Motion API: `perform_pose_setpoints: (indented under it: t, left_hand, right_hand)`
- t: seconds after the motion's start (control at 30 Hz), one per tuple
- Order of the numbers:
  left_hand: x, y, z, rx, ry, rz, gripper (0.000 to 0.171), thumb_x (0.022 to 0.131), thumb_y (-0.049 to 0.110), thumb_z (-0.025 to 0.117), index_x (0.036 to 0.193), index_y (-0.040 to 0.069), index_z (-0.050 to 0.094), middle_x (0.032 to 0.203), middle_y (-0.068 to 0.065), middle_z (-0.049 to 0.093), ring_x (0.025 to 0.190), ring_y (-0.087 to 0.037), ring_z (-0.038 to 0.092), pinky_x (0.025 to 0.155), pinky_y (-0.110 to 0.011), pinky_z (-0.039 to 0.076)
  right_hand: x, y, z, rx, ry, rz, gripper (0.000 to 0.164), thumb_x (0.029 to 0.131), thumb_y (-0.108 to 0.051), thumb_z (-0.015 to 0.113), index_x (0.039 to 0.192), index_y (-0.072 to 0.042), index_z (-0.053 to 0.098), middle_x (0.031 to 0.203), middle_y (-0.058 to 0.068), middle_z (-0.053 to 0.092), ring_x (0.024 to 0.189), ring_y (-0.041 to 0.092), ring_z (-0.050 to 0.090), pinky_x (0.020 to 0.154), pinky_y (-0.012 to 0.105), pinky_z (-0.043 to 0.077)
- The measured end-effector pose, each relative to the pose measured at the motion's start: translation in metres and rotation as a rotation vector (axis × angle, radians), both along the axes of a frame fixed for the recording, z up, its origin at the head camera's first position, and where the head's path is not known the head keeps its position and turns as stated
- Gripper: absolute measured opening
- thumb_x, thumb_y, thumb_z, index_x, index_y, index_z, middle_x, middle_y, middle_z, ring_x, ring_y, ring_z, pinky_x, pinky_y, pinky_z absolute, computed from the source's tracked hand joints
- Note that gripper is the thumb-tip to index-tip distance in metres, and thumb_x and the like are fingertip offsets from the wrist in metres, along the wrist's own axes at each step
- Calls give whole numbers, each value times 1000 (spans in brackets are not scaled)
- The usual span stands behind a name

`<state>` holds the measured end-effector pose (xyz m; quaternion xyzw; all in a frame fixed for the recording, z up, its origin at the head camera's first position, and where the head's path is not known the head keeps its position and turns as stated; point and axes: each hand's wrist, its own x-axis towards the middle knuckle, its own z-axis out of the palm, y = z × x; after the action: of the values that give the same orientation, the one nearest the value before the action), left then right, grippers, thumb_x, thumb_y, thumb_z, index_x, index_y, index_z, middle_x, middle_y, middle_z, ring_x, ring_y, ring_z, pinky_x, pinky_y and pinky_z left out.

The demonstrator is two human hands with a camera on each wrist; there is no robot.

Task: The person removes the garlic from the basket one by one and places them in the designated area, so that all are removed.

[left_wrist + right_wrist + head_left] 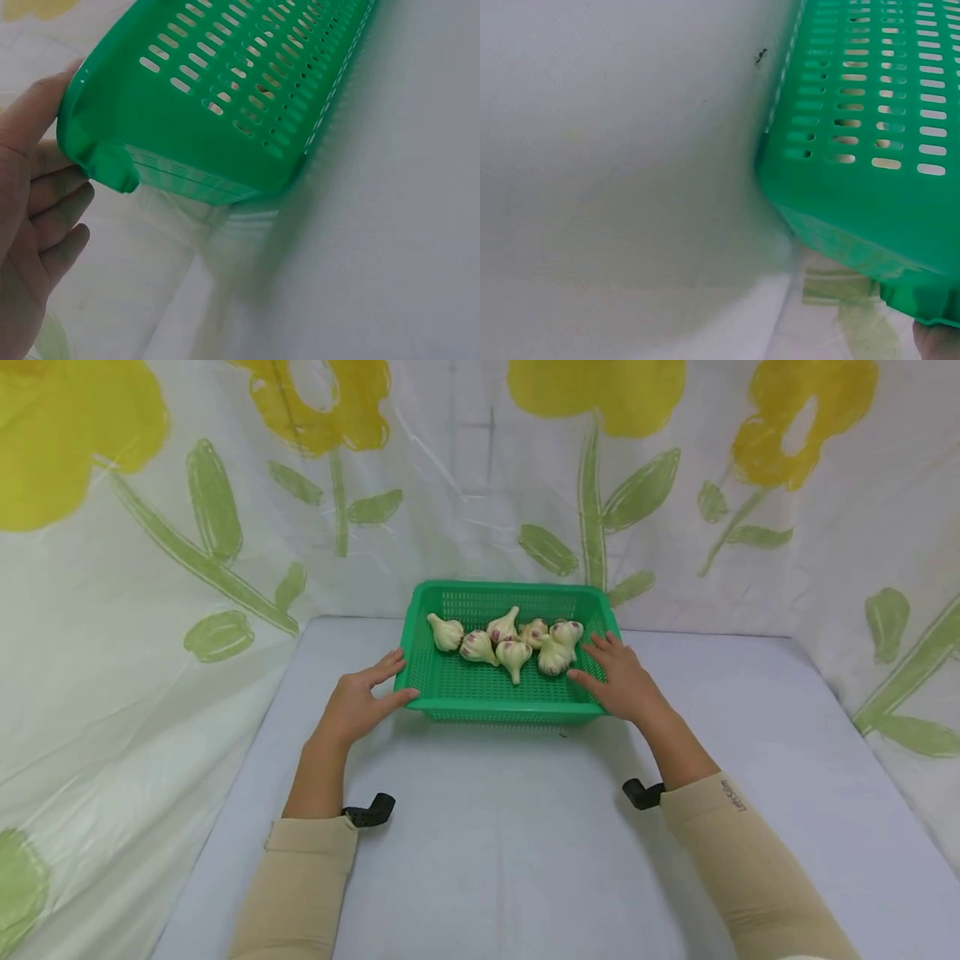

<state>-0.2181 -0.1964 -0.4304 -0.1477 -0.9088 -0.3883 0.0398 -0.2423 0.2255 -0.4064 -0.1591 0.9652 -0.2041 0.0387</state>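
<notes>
1. Basket [510, 704] is showing smooth, glossy plastic.
2. Garlic [514, 653] is looking smooth-skinned.
3. Worktop [510, 843] is looking smooth and matt.
4. Curtain [465, 510] is shining like creased plastic.
5. Sleeves [300, 877] are showing matt cloth.

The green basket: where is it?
Centred in the head view, the green basket is near the far edge of the table, between the left hand and right hand.

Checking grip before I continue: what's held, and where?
The basket: the left hand grips its rim at the left end. The right hand is at the right end; whether it grips cannot be told.
</notes>
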Motion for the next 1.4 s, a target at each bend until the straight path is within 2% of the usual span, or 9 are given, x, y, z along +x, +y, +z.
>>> perform_pose_setpoints:
  t: [0.2, 0.33, 0.53, 0.67, 0.8, 1.0, 1.13, 1.27, 1.4]
  left_hand:
    - [2, -2, 1, -6, 1, 2, 68, 88, 49, 70, 141, 11, 54, 151, 2, 45, 141, -23, 43, 111, -48, 40]
    - [0, -1, 0, -5, -3, -4, 67, 88, 48, 70, 141, 10, 54, 152, 1, 45, 141, -22, 42, 112, -48, 39]
    - [-1, 1, 0, 0, -3, -10, 67, 88, 48, 70, 142, 11, 54, 152, 2, 45, 141, -20, 42, 113, -46, 38]
    - [-1, 0, 1, -11, 3, -12, 68, 88, 48, 70, 142, 11, 53, 152, 1, 44, 141, -22, 42, 113, -47, 38]
    - [-1, -1, 1, -5, -8, -16, 68, 89, 49, 69, 143, 11, 52, 153, 2, 43, 142, -22, 41, 113, -47, 38]
    - [-1, -1, -3, -8, -17, -20, 70, 88, 53, 68, 143, 12, 52, 153, 4, 42, 142, -20, 40, 113, -45, 38]
    - [-2, -1, -2, -7, 3, -19, 69, 88, 53, 68, 142, 12, 53, 152, 4, 43, 142, -20, 41, 113, -45, 39]
    - [-3, 0, -2, -8, 22, -23, 68, 89, 51, 68, 142, 12, 53, 152, 2, 44, 141, -21, 41, 113, -46, 39]
    - [-1, -2, -1, -6, 1, -16, 68, 89, 52, 68, 143, 13, 53, 152, 4, 43, 142, -20, 41, 113, -45, 39]
  right_hand:
    - [-3, -1, 3, 12, -26, 20, 73, 100, -49, 50, 152, 0, 34, 162, 22, 19, 152, 40, 1, 120, 62, 4]
    - [-7, 0, 14, 6, -81, 32, 73, 100, -48, 52, 151, 1, 35, 160, 25, 24, 150, 43, 6, 119, 63, 6]
    - [-7, -7, 57, 3, -184, 9, 70, 99, -54, 49, 153, -11, 37, 154, 21, 38, 143, 45, 30, 111, 66, 29]
    - [-14, -15, 87, -16, -208, 57, 69, 99, -57, 47, 152, -14, 40, 151, 19, 44, 140, 40, 38, 109, 63, 34]
    - [-32, -23, 101, -57, -225, 72, 72, 96, -62, 49, 151, -15, 41, 150, 13, 47, 138, 35, 42, 108, 59, 37]
    - [-71, -33, 100, -89, -226, 84, 70, 94, -58, 56, 147, -13, 47, 147, 14, 50, 134, 36, 46, 106, 57, 41]
    - [-93, -38, 95, -109, -259, 48, 68, 93, -54, 61, 145, -13, 50, 147, 12, 50, 136, 34, 44, 108, 56, 40]
    - [-112, -39, 80, -156, -293, 3, 64, 92, -45, 66, 143, -9, 51, 145, 14, 52, 133, 34, 47, 107, 54, 42]
    - [-124, -41, 62, -182, -289, -24, 60, 92, -34, 69, 141, -3, 52, 140, 20, 55, 130, 37, 50, 106, 52, 44]
